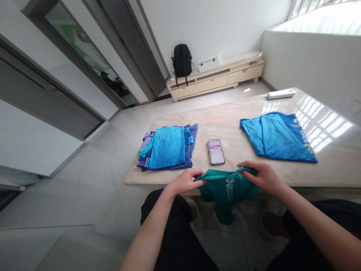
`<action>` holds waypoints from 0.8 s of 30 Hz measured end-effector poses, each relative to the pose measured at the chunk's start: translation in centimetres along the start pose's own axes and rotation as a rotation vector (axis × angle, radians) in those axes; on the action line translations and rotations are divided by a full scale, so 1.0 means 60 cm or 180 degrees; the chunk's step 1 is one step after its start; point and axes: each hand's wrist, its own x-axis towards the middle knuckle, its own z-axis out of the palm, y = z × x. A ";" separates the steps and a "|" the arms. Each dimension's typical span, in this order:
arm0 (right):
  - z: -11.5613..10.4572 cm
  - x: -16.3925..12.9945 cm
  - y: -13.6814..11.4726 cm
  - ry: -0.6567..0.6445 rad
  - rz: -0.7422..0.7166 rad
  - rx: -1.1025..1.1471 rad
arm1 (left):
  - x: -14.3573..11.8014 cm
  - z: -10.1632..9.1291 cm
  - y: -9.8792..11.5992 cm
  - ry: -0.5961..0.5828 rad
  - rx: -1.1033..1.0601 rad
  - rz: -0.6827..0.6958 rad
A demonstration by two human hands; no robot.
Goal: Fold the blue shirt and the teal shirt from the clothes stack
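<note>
Between my two hands hangs a teal green garment [225, 188] with white lettering, in front of the table's near edge. My left hand [187, 180] pinches its upper left edge. At its upper right edge, the fingers of my right hand [258, 174] are closed on the cloth. The garment droops below the tabletop, and its lower part hangs in shadow. Just beyond it lies a phone [216, 151] with a blurred screen. To the left is a stack of folded blue and purple clothes [169, 148]. On the right lies a folded blue garment [278, 135] with white and yellow print.
The marble-patterned table [225, 116] spans the space before me. A white elongated device [281, 93] rests at its far right. Along the wall stands a low cabinet [211, 83], bearing a black backpack [182, 63] and a white box [208, 64]. My legs are below the near edge.
</note>
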 end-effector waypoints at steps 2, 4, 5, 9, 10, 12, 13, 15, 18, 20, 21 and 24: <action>-0.022 -0.001 -0.001 -0.0314 0.0032 -0.0021 | -0.011 -0.009 0.000 -0.0002 -0.0159 -0.0090; -0.035 -0.002 -0.004 -0.0908 0.0203 0.0023 | -0.022 -0.018 0.001 0.0085 -0.0359 -0.0099; -0.038 -0.003 -0.005 -0.1198 0.0296 0.0029 | -0.027 -0.022 0.001 0.0158 -0.0457 -0.0049; -0.037 -0.007 -0.005 -0.1938 0.0473 0.0020 | -0.045 -0.032 0.000 0.0439 -0.0873 0.0095; -0.035 -0.007 -0.003 -0.2058 0.0483 0.0037 | -0.049 -0.033 -0.002 0.0475 -0.0993 0.0044; -0.032 -0.009 0.002 -0.2214 0.0507 0.0016 | -0.055 -0.034 -0.007 0.0503 -0.1189 -0.0073; -0.031 -0.009 0.005 -0.2224 0.0513 -0.0031 | -0.057 -0.035 -0.009 0.0513 -0.1254 -0.0092; -0.033 -0.008 0.014 -0.2149 0.0521 -0.0176 | -0.060 -0.035 -0.012 0.0542 -0.1331 -0.0049; -0.042 -0.004 0.031 -0.1941 0.0526 -0.0508 | -0.058 -0.034 -0.013 0.0613 -0.1378 0.0110; -0.051 -0.001 0.040 -0.1759 0.0494 -0.0749 | -0.056 -0.034 -0.012 0.0638 -0.1322 0.0213; -0.055 0.001 0.044 -0.1666 0.0450 -0.0826 | -0.055 -0.034 -0.012 0.0630 -0.1272 0.0241; -0.062 0.005 0.047 -0.1430 0.0266 -0.0880 | -0.054 -0.035 -0.010 0.0556 -0.1059 0.0171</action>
